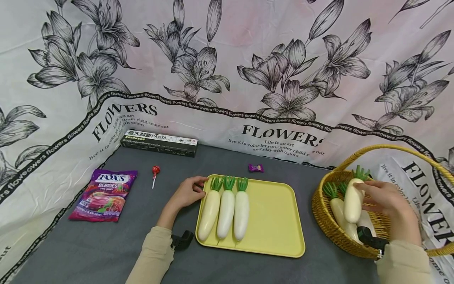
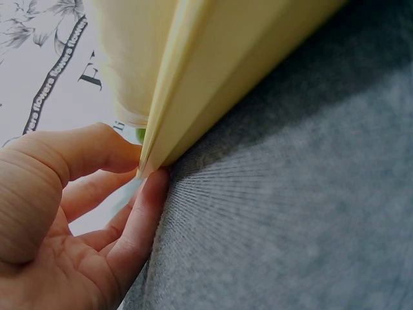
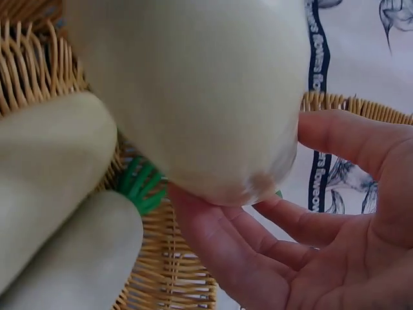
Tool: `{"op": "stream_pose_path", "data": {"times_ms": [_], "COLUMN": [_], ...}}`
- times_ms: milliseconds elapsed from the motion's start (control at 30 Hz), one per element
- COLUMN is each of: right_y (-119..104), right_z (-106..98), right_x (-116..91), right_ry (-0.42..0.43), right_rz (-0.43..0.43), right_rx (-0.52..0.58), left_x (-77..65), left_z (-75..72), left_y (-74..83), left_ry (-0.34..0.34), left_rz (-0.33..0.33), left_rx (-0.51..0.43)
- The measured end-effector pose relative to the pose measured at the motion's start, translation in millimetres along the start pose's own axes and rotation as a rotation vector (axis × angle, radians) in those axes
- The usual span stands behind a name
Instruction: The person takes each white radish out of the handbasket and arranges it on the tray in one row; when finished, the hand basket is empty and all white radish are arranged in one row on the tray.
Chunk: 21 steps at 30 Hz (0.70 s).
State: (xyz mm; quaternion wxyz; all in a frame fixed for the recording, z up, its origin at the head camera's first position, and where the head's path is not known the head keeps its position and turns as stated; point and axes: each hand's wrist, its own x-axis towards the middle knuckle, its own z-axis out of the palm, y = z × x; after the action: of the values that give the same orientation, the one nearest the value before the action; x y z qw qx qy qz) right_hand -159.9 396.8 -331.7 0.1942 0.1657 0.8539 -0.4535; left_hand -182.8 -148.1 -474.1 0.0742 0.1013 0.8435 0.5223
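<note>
My right hand (image 1: pixel 384 197) grips a white radish (image 1: pixel 354 201) with a green top, held over the wicker basket (image 1: pixel 320 213). In the right wrist view the thumb and fingers curl round the radish (image 3: pixel 200 97) near its end. More white radishes (image 1: pixel 339 211) lie inside the basket below it. My left hand (image 1: pixel 187 192) pinches the upper left corner of the yellow tray (image 1: pixel 273 213); in the left wrist view the thumb and a finger close on the tray's rim (image 2: pixel 158 139). Three white radishes (image 1: pixel 227 215) lie side by side on the tray's left part, green tops pointing away.
A purple candy bag (image 1: pixel 104 195) lies at the left, with a red lollipop (image 1: pixel 155 173) beside it. At the back stand a black pasta box (image 1: pixel 159 142) and a small purple wrapped candy (image 1: pixel 255 168). The basket's tall handle (image 1: pixel 397 148) arches over its opening.
</note>
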Motion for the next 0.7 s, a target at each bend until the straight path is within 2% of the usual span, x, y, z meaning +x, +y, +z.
{"op": "stream_pose_path", "data": {"times_ms": [333, 533, 700], "right_y": [-6.6, -14.2, -20.9], "right_z": [26.1, 44.1, 62.5], "right_x": [-12.6, -20.1, -24.4], "right_ry": [0.038, 0.102, 0.149], "right_rz": [-0.053, -0.121, -0.143], "right_rx": [0.045, 0.057, 0.090], "left_x": [-1.1, -1.0, -0.3], "left_z": [-1.6, -1.5, -1.6], "left_y": [0.3, 0.1, -1.6], "left_ry": [-0.001, 0.001, -0.003], "left_rz": [0.023, 0.002, 0.013], "left_rx": [0.013, 0.009, 0.014]}}
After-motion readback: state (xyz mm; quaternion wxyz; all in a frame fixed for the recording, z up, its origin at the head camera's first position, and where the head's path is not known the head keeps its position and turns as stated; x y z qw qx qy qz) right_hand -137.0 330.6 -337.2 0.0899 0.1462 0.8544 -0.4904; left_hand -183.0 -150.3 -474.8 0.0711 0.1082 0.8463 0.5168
